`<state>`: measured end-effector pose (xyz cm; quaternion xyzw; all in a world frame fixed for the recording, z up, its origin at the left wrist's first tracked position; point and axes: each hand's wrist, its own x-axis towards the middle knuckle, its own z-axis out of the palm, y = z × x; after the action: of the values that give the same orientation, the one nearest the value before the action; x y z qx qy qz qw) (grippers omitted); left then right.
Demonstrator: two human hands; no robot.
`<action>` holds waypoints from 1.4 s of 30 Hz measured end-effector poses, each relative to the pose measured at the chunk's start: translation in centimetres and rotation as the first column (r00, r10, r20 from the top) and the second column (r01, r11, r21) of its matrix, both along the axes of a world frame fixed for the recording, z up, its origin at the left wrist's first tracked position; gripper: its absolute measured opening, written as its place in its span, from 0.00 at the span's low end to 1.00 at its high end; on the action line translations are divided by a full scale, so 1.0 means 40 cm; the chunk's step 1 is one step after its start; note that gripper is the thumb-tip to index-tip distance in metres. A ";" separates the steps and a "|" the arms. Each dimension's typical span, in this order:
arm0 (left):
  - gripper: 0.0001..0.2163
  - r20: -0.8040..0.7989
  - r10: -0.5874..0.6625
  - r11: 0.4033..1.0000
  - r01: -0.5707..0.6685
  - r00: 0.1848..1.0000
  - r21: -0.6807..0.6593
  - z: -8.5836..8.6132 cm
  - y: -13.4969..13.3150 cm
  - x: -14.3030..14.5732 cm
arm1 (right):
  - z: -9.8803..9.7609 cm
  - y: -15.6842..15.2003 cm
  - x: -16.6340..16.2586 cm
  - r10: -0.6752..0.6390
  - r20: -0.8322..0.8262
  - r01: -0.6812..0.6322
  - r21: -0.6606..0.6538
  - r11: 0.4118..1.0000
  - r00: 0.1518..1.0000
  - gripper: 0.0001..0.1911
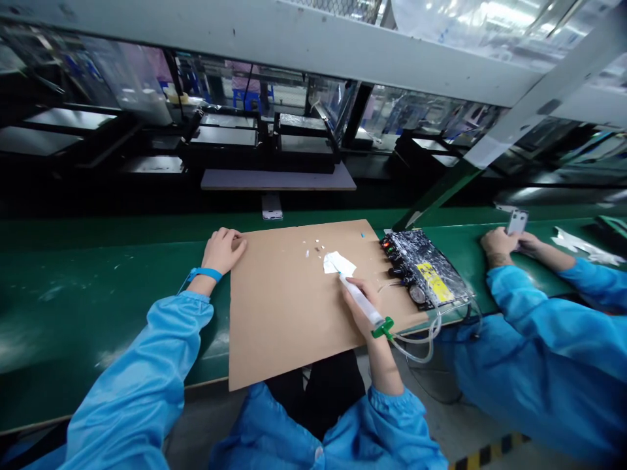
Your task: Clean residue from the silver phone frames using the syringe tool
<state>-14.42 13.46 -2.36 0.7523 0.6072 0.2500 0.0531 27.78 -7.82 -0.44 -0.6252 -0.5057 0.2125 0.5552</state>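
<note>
My right hand [359, 301] is closed round a clear glue syringe [361, 300] with a green cap and a thin hose. The syringe's tip rests on a small white paper scrap [338, 263] lying on a brown cardboard sheet [284, 307]. My left hand [223, 250] lies loosely curled at the cardboard's far left corner on the green belt [98, 287], holding nothing I can see. A blue wrist strap [204, 273] circles my left wrist. Both arms wear blue sleeves.
A black dispenser box [425, 267] with knobs and a yellow label sits right of the cardboard, hoses looping off it. Farther right, a co-worker's hands [499, 245] hold a small phone-like part [517, 222]. Another phone-like part [272, 207] lies beyond the cardboard. Dark trays stand behind the belt.
</note>
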 end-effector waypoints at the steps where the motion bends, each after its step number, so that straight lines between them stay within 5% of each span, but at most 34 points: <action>1: 0.12 0.004 0.001 1.000 -0.001 1.000 0.002 0.000 0.000 0.000 | 0.000 0.000 0.001 -0.001 0.004 0.001 -0.002 1.000 1.000 0.15; 24: 0.14 -0.005 0.004 0.999 -0.004 1.000 -0.032 0.023 -0.010 0.007 | 0.012 -0.008 -0.003 -0.053 -0.064 0.051 -0.025 0.998 0.997 0.20; 42: 0.14 0.008 0.011 0.999 -0.011 1.000 -0.037 0.029 -0.016 0.013 | 0.043 -0.011 -0.016 0.001 -0.011 -0.001 -0.047 0.999 1.000 0.15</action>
<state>-13.89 12.84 -1.18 0.7468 0.6158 0.2419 0.0682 27.14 -8.25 1.28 -0.6367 -0.4980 0.2280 0.5428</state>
